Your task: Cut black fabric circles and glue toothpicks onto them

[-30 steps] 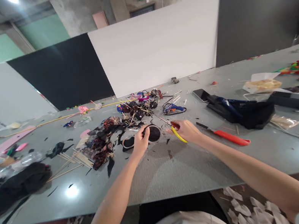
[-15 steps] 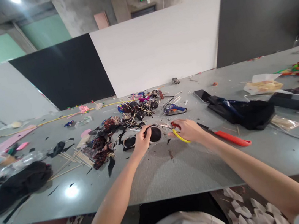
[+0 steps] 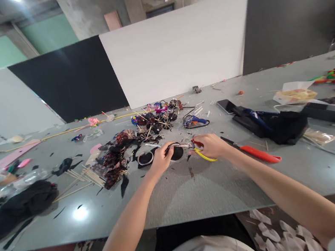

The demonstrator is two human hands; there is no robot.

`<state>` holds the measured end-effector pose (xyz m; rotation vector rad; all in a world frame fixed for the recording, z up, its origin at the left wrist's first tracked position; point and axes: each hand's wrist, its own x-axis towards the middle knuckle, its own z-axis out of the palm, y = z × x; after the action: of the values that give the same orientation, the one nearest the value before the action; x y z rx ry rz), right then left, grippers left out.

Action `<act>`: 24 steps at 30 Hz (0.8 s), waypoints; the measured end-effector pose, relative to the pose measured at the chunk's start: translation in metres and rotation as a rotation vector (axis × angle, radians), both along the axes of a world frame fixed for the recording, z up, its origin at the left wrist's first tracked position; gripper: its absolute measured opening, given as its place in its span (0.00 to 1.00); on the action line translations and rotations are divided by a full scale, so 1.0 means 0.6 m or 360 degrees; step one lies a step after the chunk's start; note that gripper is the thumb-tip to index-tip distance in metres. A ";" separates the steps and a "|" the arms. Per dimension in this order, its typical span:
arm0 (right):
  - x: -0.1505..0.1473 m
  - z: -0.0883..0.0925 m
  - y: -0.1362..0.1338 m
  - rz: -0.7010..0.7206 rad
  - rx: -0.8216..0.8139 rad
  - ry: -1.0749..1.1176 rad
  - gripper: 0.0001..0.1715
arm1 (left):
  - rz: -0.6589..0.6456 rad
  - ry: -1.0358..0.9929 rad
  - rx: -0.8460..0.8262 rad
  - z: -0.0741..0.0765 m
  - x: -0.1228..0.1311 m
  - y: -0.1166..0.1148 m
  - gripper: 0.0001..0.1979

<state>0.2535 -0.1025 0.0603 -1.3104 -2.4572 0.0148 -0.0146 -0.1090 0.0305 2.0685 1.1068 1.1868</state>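
Super messy gray tabletop (image 3: 181, 201), white panel (image 3: 180, 49) and concrete wall (image 3: 95, 8) behind. Reaching forward, left grip (image 3: 161, 159) pinches a black-covered ring (image 3: 177, 154) front and center; right grip's (image 3: 210, 146) holding yellow-handled scissors (image 3: 206, 157), blades by the ring.

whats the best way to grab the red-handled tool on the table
Best gripped around its thick red handle, coming in from the right: the tool lies flat with that end pointing right, while its narrow dark end points left, towards the right hand.
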 end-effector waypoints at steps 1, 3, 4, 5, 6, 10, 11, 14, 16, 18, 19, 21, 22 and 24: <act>0.000 0.000 0.000 -0.0014 0.0001 -0.0019 0.20 | 0.0009 -0.0004 0.0003 0.000 0.000 0.000 0.23; 0.000 -0.001 0.000 -0.0031 -0.0002 -0.0056 0.21 | 0.0010 -0.0007 0.0002 0.001 0.001 -0.001 0.22; 0.001 -0.002 0.001 -0.0036 -0.0004 -0.0072 0.21 | 0.0006 -0.0005 -0.0001 0.002 0.001 -0.001 0.22; 0.001 -0.003 0.001 -0.0041 -0.0006 -0.0087 0.21 | 0.0002 -0.0001 -0.0005 0.003 0.001 -0.002 0.22; 0.001 -0.003 0.002 -0.0047 -0.0006 -0.0099 0.22 | -0.0001 0.0003 -0.0007 0.004 0.001 -0.002 0.22; 0.002 -0.005 0.003 -0.0083 0.0013 -0.0142 0.23 | 0.0003 -0.0007 -0.0012 0.006 0.001 -0.003 0.22; 0.002 -0.005 0.002 -0.0094 0.0016 -0.0150 0.23 | 0.0006 -0.0013 -0.0014 0.006 0.001 -0.003 0.22; 0.001 -0.006 0.003 -0.0113 0.0032 -0.0162 0.24 | 0.0016 -0.0029 -0.0030 0.006 0.002 -0.002 0.23; 0.001 -0.008 0.004 -0.0099 0.0058 -0.0156 0.25 | 0.0022 -0.0037 -0.0041 0.006 0.002 -0.002 0.23; 0.002 -0.011 0.006 -0.0084 0.0074 -0.0141 0.26 | 0.0024 -0.0045 -0.0041 0.005 0.002 -0.001 0.23; 0.003 -0.012 0.006 -0.0078 0.0072 -0.0126 0.27 | 0.0021 -0.0050 -0.0039 0.005 0.002 -0.001 0.23; 0.004 -0.013 0.007 -0.0084 0.0061 -0.0075 0.28 | 0.0009 -0.0064 -0.0039 0.004 0.002 0.000 0.24; 0.004 -0.012 0.007 -0.0093 0.0056 -0.0041 0.29 | 0.0009 -0.0071 -0.0036 0.003 0.002 0.001 0.24; 0.005 -0.010 0.007 -0.0117 0.0051 0.0033 0.30 | 0.0027 -0.0088 -0.0032 0.001 0.002 0.003 0.24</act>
<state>0.2563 -0.0985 0.0542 -1.3789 -2.3804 -0.0292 -0.0133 -0.1073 0.0311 2.0029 1.1082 1.2285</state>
